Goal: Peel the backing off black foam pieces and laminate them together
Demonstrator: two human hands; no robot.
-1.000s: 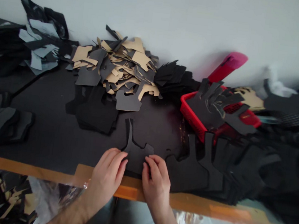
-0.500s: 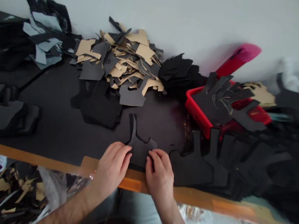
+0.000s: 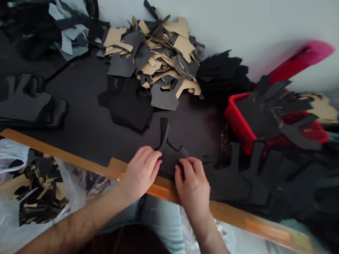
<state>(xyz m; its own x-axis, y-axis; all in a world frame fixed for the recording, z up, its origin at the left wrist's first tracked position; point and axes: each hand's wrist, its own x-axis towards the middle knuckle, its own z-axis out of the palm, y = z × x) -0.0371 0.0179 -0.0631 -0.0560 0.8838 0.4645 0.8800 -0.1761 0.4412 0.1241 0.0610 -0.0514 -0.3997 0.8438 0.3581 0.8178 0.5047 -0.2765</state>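
Observation:
Near the table's front edge lies a dark grey cut-out piece (image 3: 169, 156) of thin sheet material, with a narrow arm pointing up and away from me. My left hand (image 3: 142, 170) is closed at its left edge, fingers bent over the rim. On its right edge my right hand (image 3: 193, 180) pinches with thumb and fingers; the thumb tips are partly hidden. A pile of similar dark pieces (image 3: 237, 180) spreads just right of my right hand. Beyond the piece, a black stack (image 3: 130, 107) lies flat on the table.
A heap of tan and grey cut-outs (image 3: 165, 56) stands against the wall. At right, a red basket (image 3: 240, 121) holds more dark pieces. Another stack (image 3: 25, 105) lies at left. An orange-brown strip (image 3: 58, 153) edges the table (image 3: 79, 132); a plastic bag (image 3: 71, 193) of scraps is below.
The camera view has shifted, so the table contents appear further right and slightly higher. Both hands stay on the same dark piece, with little visible movement against it.

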